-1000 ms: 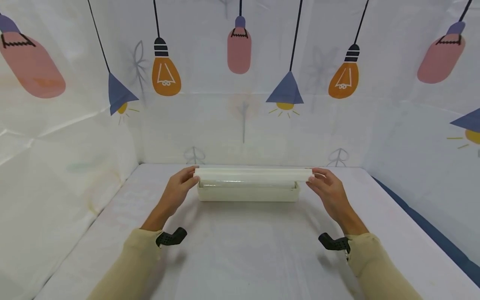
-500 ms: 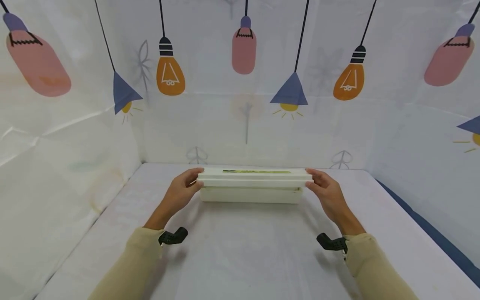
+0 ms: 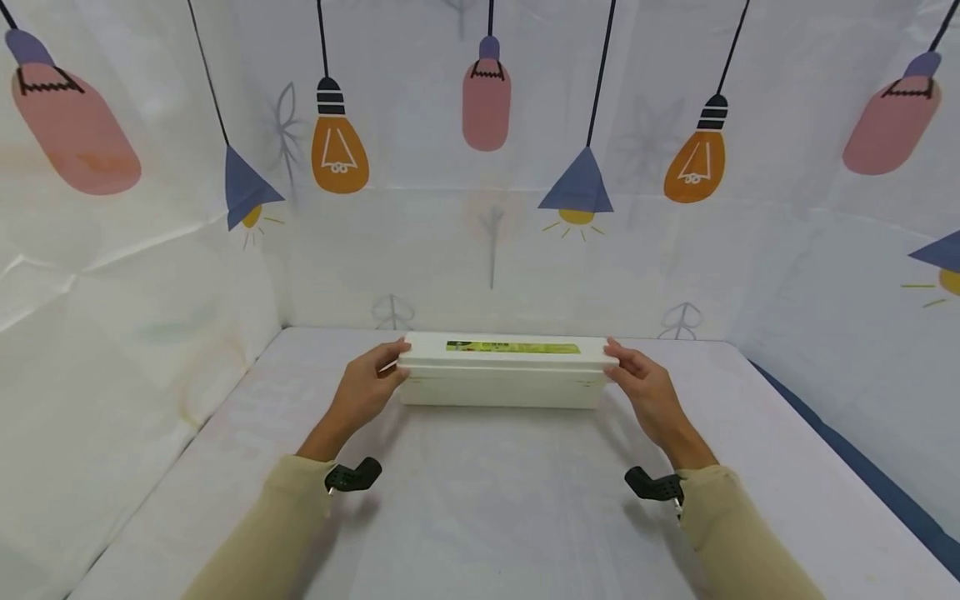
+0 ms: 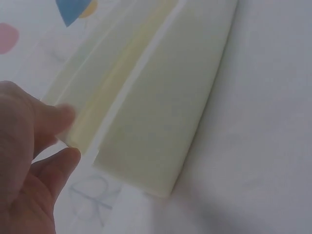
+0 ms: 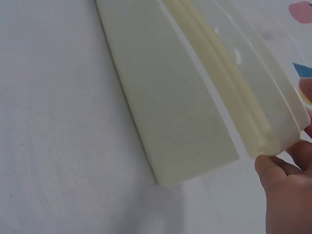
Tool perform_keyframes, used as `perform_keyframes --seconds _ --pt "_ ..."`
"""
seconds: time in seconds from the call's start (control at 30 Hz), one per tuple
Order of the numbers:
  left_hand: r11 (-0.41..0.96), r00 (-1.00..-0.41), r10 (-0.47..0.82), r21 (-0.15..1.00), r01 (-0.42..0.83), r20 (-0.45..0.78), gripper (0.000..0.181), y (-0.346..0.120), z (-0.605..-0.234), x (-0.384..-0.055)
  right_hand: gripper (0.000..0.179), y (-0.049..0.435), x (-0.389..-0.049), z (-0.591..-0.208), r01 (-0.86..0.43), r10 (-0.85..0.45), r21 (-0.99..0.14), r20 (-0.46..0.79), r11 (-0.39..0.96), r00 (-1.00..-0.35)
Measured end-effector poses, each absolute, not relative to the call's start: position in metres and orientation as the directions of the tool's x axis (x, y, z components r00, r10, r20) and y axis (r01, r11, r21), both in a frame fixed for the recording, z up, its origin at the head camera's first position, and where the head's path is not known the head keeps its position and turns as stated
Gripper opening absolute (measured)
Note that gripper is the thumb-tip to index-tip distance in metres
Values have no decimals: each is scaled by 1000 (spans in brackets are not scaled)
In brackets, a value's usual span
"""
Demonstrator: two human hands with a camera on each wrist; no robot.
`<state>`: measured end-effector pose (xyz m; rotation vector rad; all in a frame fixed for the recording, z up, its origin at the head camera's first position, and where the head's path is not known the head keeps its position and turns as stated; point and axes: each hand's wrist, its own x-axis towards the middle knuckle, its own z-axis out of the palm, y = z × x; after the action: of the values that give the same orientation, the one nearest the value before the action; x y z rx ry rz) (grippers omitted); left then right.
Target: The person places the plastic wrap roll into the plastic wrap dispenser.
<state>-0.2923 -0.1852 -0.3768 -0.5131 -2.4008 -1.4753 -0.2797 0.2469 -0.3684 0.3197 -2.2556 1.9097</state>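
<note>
A long off-white plastic box [image 3: 502, 392], a film-roll dispenser by its look, sits at the far middle of the table. Over it lies its matching lid [image 3: 427, 343], with a yellow-green label [image 3: 513, 347] on top. My left hand [image 3: 362, 393] pinches the lid's left end between thumb and fingers. The right end is pinched the same way by my right hand [image 3: 647, 392]. Both wrist views show a narrow gap between the lid [image 4: 109, 87] and the box [image 5: 170, 107]. The box's inside is hidden in the head view.
The table wears a white cloth [image 3: 487, 500]. White sheeting [image 3: 420, 242] printed with lamps encloses the back and both sides. A dark wrist camera [image 3: 354, 475] is strapped to my left wrist, another camera [image 3: 652, 483] to my right.
The lid has tipped and come down over the box, covering the clear roll that showed inside earlier. Its label has turned into view. Both hands keep their grip and move with it.
</note>
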Motion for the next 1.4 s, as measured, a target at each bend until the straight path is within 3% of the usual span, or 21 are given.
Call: perform_keyframes --seconds 0.6,1.4 --pt "458 -908 155 787 414 389 43 -180 -392 -292 42 250 -281 -389 -187 8 -966 191 178 -982" --pt "464 -900 116 778 424 421 44 -187 -394 -298 37 239 -298 -381 -188 3 -956 194 224 -981"
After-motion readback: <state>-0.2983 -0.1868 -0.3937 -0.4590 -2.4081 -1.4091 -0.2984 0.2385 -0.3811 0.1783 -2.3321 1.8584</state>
